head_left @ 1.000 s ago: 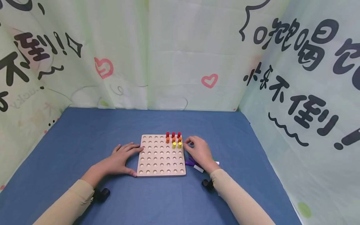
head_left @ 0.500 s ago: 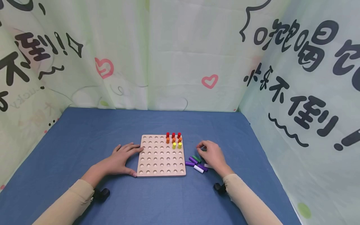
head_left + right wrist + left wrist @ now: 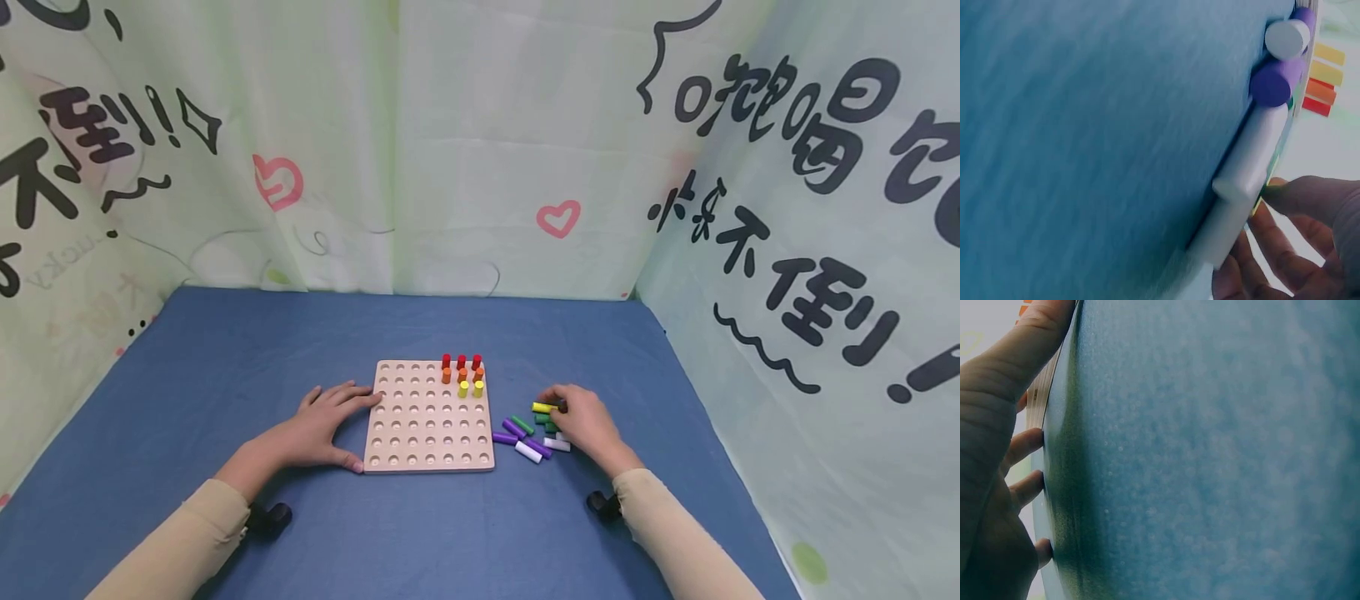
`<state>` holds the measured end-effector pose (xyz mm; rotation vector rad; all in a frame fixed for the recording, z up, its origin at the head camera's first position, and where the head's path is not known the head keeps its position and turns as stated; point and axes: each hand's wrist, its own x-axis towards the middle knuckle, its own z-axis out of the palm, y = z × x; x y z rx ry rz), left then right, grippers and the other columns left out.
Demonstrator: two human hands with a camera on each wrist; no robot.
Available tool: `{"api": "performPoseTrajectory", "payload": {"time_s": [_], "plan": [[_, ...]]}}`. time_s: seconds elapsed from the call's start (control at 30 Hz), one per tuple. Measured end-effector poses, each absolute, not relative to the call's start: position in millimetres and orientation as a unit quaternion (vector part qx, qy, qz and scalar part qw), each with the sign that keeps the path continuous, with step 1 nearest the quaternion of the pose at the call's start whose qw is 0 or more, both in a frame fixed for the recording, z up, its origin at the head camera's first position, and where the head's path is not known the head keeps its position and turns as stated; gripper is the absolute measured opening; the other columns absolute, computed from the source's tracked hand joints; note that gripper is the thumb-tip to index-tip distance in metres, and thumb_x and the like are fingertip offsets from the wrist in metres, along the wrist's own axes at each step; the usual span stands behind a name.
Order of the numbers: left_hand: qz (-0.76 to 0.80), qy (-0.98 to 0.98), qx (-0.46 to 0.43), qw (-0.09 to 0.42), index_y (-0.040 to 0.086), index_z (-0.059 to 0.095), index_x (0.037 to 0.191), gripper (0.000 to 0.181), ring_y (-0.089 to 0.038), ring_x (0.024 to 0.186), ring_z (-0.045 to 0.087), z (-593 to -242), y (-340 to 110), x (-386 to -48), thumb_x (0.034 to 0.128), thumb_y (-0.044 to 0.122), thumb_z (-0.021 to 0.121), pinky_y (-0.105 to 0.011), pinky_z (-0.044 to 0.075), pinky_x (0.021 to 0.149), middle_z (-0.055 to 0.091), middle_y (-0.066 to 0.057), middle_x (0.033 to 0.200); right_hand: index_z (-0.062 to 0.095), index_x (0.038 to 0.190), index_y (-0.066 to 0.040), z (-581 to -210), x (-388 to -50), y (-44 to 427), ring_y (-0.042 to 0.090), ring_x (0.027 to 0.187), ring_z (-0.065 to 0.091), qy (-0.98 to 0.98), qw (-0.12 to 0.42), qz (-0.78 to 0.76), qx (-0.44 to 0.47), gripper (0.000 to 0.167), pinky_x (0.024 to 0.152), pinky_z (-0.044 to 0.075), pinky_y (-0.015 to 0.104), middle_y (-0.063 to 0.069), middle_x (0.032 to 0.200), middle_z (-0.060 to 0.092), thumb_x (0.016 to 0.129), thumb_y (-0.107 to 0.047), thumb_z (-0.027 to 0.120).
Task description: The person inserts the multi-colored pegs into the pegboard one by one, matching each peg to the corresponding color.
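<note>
A pale wooden pegboard (image 3: 420, 425) lies on the blue cloth. Red pegs (image 3: 461, 362), orange pegs (image 3: 462, 376) and yellow pegs (image 3: 463, 389) stand in its far right holes. My left hand (image 3: 322, 429) rests spread at the board's left side, thumb at the near corner and a fingertip on the edge. Right of the board, my right hand (image 3: 588, 423) pinches a loose yellow peg (image 3: 542, 407) above green pegs (image 3: 542, 418). In the right wrist view, the thumb and fingers meet behind white pegs (image 3: 1250, 153), so that peg is mostly hidden.
Several purple pegs (image 3: 540, 447) and white pegs (image 3: 528, 452) lie loose between the board and my right hand; one purple peg touches or nearly touches the board's right edge. Printed curtains (image 3: 465, 167) enclose the blue cloth (image 3: 420, 533) at the back and sides.
My right hand has left the board's right edge, moved right and slightly nearer, and taken hold of a loose yellow peg. My left hand has stayed put.
</note>
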<state>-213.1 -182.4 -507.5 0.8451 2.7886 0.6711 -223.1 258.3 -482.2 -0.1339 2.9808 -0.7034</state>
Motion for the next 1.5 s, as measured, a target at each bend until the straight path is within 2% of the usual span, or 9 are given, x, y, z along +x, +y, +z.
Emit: {"api": "performPoseTrajectory", "payload": {"time_s": [0.23,0.57,0.77,0.97,1.07,1.17,1.3,1.5], "plan": [[0.225,0.929,0.283,0.073,0.021,0.044,0.158,0.108,-0.045,0.153,0.027,-510,-184,-214,0.0697,0.070,0.083,-0.079,0.010,0.114,0.041,-0.014,0.162,0.072,0.127,-0.009,-477,-227,266,0.024,0.098,0.066,0.969,0.071,-0.237,-0.031,0.029,0.090,0.055,0.048,0.010,0.112,0.073,0.099,-0.011,0.066],[0.226,0.928,0.287,0.069,0.022,0.044,0.158,0.109,-0.046,0.153,0.027,-512,-183,-215,0.0694,0.072,0.082,-0.079,0.010,0.114,0.041,-0.013,0.162,0.075,0.116,-0.003,-472,-229,267,0.021,0.094,0.064,0.962,0.107,-0.252,-0.001,0.022,0.090,0.055,0.046,0.009,0.105,0.073,0.098,-0.013,0.069],[0.226,0.929,0.285,0.069,0.023,0.044,0.158,0.109,-0.045,0.153,0.027,-512,-183,-216,0.0691,0.073,0.081,-0.080,0.010,0.113,0.041,-0.013,0.162,0.075,0.115,-0.006,-475,-229,265,0.023,0.096,0.067,0.961,0.074,-0.265,-0.010,0.021,0.087,0.057,0.045,0.011,0.114,0.072,0.096,-0.011,0.068],[0.226,0.929,0.285,0.072,0.023,0.043,0.158,0.109,-0.045,0.153,0.027,-511,-183,-215,0.0696,0.072,0.082,-0.079,0.010,0.114,0.041,-0.013,0.162,0.073,0.123,-0.010,-471,-229,258,0.021,0.093,0.064,0.953,0.042,-0.300,-0.004,0.026,0.077,0.055,0.037,0.012,0.121,0.068,0.099,-0.012,0.065],[0.226,0.929,0.285,0.071,0.021,0.044,0.158,0.108,-0.046,0.153,0.028,-510,-183,-214,0.0697,0.071,0.082,-0.080,0.010,0.113,0.041,-0.014,0.162,0.071,0.128,-0.012,-469,-230,252,0.023,0.097,0.066,0.947,0.019,-0.321,0.001,0.029,0.079,0.055,0.039,0.011,0.121,0.067,0.099,-0.015,0.066],[0.229,0.928,0.284,0.071,0.020,0.044,0.158,0.108,-0.046,0.152,0.028,-507,-182,-213,0.0698,0.069,0.084,-0.080,0.010,0.113,0.041,-0.015,0.162,0.067,0.130,-0.011,-467,-231,246,0.026,0.104,0.067,0.937,0.001,-0.348,0.012,0.032,0.088,0.056,0.044,0.011,0.119,0.068,0.099,-0.018,0.067],[0.232,0.928,0.282,0.074,0.019,0.045,0.158,0.108,-0.046,0.153,0.027,-507,-182,-212,0.0700,0.068,0.085,-0.079,0.009,0.114,0.041,-0.015,0.162,0.062,0.125,-0.009,-465,-233,238,0.028,0.110,0.067,0.919,-0.010,-0.394,0.023,0.030,0.094,0.055,0.047,0.011,0.119,0.067,0.097,-0.018,0.069],[0.225,0.929,0.282,0.079,0.021,0.043,0.159,0.109,-0.045,0.153,0.026,-508,-183,-214,0.0702,0.071,0.082,-0.079,0.009,0.114,0.040,-0.014,0.163,0.068,0.111,-0.014,-465,-234,226,0.025,0.105,0.068,0.914,-0.034,-0.405,0.011,0.014,0.083,0.056,0.042,0.008,0.112,0.072,0.098,-0.019,0.070]]}}
